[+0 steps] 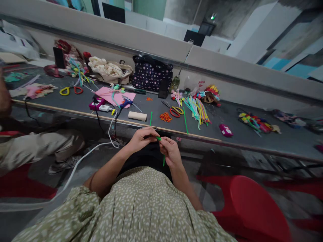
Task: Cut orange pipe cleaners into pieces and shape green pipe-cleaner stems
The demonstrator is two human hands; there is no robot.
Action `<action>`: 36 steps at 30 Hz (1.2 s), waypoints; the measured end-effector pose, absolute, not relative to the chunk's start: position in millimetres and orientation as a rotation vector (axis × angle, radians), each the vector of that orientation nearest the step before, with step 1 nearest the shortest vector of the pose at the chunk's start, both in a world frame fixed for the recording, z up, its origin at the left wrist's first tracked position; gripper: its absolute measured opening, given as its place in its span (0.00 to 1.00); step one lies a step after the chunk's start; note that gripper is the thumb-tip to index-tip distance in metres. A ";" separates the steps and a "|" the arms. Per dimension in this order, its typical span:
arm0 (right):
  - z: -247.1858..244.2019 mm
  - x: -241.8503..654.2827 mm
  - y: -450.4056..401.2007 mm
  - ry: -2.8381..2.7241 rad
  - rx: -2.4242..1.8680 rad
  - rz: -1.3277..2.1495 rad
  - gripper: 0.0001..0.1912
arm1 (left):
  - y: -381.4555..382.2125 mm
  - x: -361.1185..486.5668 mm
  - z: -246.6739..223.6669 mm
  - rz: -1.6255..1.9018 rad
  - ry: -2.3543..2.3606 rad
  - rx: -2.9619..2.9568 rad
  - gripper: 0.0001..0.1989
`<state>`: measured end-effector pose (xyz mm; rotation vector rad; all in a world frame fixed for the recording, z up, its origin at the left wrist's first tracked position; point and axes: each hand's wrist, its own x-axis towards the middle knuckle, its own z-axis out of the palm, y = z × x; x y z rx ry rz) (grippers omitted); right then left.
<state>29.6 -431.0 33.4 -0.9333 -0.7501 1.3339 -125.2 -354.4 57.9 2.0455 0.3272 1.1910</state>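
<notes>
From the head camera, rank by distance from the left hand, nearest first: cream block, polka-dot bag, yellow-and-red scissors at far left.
From the left hand:
1. Cream block, just above it near the table edge.
2. Polka-dot bag, at the back wall.
3. Yellow-and-red scissors, far left.

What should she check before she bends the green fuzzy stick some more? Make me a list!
1. Left hand grips the green pipe cleaner: ok.
2. Right hand pinches it too: ok.
3. Stick's lower end hangs free below the right hand: ok.
4. Spare green sticks lie on the table ahead: ok.
5. Scissors lie on the table, away from the fingers: ok.
6. How far it is twisted: cannot tell, fingers hide it.
</notes>
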 end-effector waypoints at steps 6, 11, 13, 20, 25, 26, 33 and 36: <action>34.9 28.6 -430.8 -0.735 -0.896 1.444 0.11 | -350.6 -124.8 54.4 1.257 0.260 2.094 0.06; 30.8 23.0 -432.4 -0.728 -0.884 1.299 0.10 | -350.1 -122.8 56.5 1.312 0.272 2.110 0.05; 30.6 20.7 -433.1 -0.724 -0.903 1.234 0.10 | -350.4 -121.7 58.1 1.336 0.271 2.124 0.04; 32.8 15.5 -434.5 -0.684 -0.932 1.122 0.10 | -352.6 -118.5 55.1 1.386 0.314 2.113 0.05; 30.4 13.1 -435.3 -0.684 -0.938 1.058 0.10 | -355.8 -118.2 55.4 1.356 0.336 2.086 0.06; 30.1 12.7 -435.5 -0.691 -0.939 1.047 0.09 | -356.4 -118.3 56.2 1.342 0.341 2.082 0.07; 31.8 12.1 -437.3 -0.729 -0.962 0.966 0.09 | -357.5 -118.6 59.1 1.250 0.376 2.034 0.08; 31.6 14.9 -436.6 -0.729 -0.954 1.035 0.09 | -357.2 -119.2 58.7 1.260 0.381 2.036 0.08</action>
